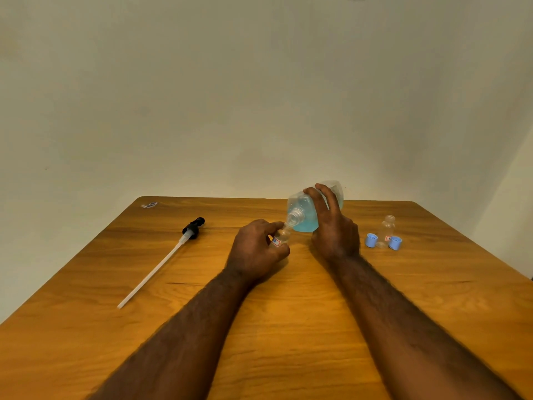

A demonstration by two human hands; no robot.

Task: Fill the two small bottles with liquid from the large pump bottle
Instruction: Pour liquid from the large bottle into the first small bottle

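While the large pump bottle (304,219) hangs tipped on its side just above the wooden counter (202,327), the right hand (336,229) grips its body, fingers curled over the top. The bottle's open neck points left and toward the camera, and blue liquid pools in the lower part by the neck. The left hand (256,249) pinches a small clear bottle (281,238) between thumb and fingers, tilted so that its mouth meets the large bottle's neck.

To the right, a second small bottle (388,228) stands upright and uncapped, with one blue cap (371,240) just to its left and another blue cap (395,243) just to its right. Well to the left lies the pump (193,227), off the bottle, its black head toward the wall and its white tube (153,275) slanting toward the near left edge.
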